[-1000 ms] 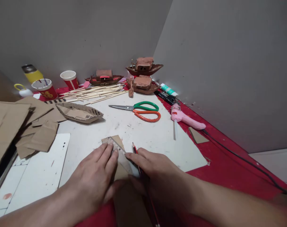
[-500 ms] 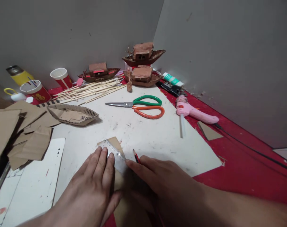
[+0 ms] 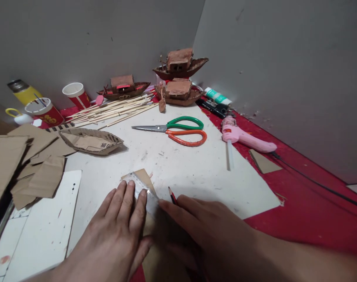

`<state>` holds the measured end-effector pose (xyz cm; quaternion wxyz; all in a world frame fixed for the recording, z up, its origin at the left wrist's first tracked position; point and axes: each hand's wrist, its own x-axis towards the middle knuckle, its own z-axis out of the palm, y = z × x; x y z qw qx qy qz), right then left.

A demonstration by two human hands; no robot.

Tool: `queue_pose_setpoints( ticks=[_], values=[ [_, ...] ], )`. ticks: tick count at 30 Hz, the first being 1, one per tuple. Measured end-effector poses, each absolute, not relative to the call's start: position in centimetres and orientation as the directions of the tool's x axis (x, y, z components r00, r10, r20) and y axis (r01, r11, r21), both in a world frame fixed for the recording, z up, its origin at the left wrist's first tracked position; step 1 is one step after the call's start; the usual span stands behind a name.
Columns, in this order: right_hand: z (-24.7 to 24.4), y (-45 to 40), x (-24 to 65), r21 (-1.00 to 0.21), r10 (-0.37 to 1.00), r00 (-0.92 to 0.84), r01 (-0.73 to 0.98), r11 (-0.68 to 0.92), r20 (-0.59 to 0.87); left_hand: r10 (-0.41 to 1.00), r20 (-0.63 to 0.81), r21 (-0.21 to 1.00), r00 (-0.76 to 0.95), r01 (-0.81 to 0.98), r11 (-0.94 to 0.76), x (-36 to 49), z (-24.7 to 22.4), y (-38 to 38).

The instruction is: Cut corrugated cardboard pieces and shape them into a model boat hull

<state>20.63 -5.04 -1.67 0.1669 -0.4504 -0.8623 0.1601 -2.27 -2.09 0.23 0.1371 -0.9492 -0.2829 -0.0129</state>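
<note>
My left hand (image 3: 119, 223) lies with fingers stretched out, pressing a see-through ruler (image 3: 149, 199) down on a strip of brown cardboard (image 3: 143, 176). The fingertips rest near the ruler's far end. My right hand (image 3: 207, 223) is closed round a red and black pencil (image 3: 171, 195), whose sharpened tip points away from me, off the cardboard. Its index fingertip touches the ruler's right edge. Both hands hide much of the ruler, and the near part of the cardboard lies in shadow.
Scissors (image 3: 181, 131) lie beyond the hands, with a cardboard boat hull (image 3: 91, 141) to their left. Cardboard scraps (image 3: 38, 180) cover the left side. Wooden sticks (image 3: 116, 111), paper cups (image 3: 75, 96) and brown model boats (image 3: 180, 92) stand behind. A pink glue gun (image 3: 249, 139) sits right.
The view has shifted slightly. My left index finger has spread a little away from the middle finger on the ruler. The right hand keeps the pencil in much the same place.
</note>
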Motion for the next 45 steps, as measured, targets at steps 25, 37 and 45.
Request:
queue_pose_setpoints(
  ticks=[25,37,45],
  values=[
    [-1.0,-4.9,20.2,-0.485,0.795,-0.587,0.656,0.579,0.154,0.569,0.058,-0.351,0.82,0.551,-0.757,-2.4,0.6,-2.4],
    [1.1,-1.4,23.0,-0.812,0.953,-0.287,0.531,0.242,0.097,0.427,0.223,-0.262,0.876,0.476,-0.839,-2.8,1.9,-3.0],
    [1.0,-1.1,22.9,-0.874,0.952,-0.305,0.46,0.159,0.013,0.404,0.331,-0.107,0.853,0.459,-0.882,-2.7,0.9,-3.7]
  ],
)
